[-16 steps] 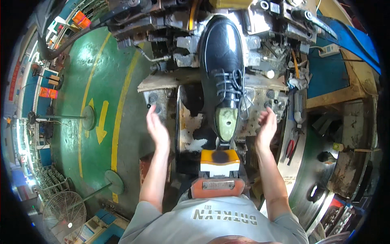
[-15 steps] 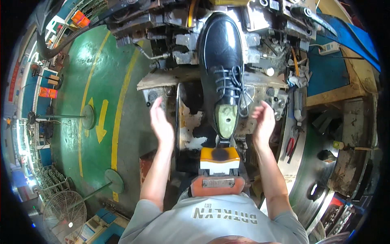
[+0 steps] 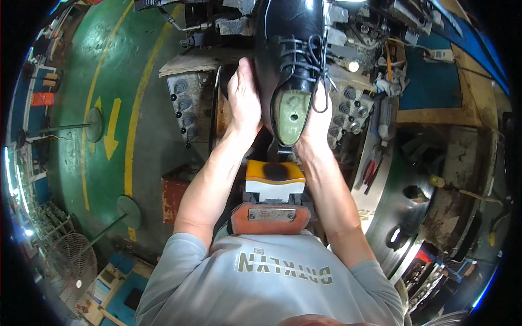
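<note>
A glossy black lace-up shoe (image 3: 274,51) points away from me at the top middle, with a green heel-shaped block (image 3: 292,108) bearing a dark hole set into its opening. Against the left side of the shoe lies my left hand (image 3: 244,103), fingers close together and pointing forward. My right hand (image 3: 318,119) presses the other side near the heel, its fingers partly hidden by the shoe and hanging laces (image 3: 319,68). Between them the two hands clasp the shoe. Nearer my body, a padded yellow-and-white block (image 3: 274,182) sits below the heel.
Machine panels with black-knobbed levers (image 3: 182,111) flank the shoe. On the right, red-handled pliers (image 3: 370,173) lie on a narrow ledge beside a worn wooden bench (image 3: 435,117). A green floor with yellow markings (image 3: 113,130) and a pedestal fan (image 3: 70,269) are at left.
Both hands have come inward from apart on either side and now meet the shoe. The whole view has shifted, placing shoe and machine higher and slightly left in the picture.
</note>
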The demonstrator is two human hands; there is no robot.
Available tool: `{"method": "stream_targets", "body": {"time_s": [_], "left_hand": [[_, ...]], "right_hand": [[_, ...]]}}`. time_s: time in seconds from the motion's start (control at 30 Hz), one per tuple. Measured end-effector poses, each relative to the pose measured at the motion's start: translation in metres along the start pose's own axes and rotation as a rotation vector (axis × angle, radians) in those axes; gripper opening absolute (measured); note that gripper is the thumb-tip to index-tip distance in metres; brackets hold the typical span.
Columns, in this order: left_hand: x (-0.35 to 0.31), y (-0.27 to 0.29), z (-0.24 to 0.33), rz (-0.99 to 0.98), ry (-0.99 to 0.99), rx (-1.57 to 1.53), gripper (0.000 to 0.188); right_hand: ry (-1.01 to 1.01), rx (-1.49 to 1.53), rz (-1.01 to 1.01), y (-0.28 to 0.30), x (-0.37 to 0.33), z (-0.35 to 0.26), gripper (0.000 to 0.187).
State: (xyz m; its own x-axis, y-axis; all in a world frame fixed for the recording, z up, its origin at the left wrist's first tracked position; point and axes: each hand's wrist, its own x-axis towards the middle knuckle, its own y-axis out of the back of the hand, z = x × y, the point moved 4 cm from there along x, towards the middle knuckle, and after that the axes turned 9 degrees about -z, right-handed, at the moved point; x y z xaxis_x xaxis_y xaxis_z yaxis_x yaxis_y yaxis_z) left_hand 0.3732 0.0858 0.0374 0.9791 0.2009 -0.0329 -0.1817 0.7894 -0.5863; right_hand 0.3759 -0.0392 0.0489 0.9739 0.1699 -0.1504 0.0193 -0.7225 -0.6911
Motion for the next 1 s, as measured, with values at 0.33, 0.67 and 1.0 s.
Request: {"method": "stream_targets", "body": {"time_s": [0.33,0.67,1.0], "left_hand": [[0.003,0.002,-0.007,-0.058,0.002,0.061,0.037],[-0.132,0.123,-0.055,0.075,0.318,0.195,0.036],[-0.2,0.074,-0.048,-0.077,0.495,0.077,0.025]], "right_hand": [[0.03,-0.174,0.021,0.01,0.004,-0.006,0.02],[0.003,-0.349,0.445,0.167,-0.069,-0.003,0.022],[-0.156,-0.174,0.645,0.306,-0.199,0.092,0.023]]}}
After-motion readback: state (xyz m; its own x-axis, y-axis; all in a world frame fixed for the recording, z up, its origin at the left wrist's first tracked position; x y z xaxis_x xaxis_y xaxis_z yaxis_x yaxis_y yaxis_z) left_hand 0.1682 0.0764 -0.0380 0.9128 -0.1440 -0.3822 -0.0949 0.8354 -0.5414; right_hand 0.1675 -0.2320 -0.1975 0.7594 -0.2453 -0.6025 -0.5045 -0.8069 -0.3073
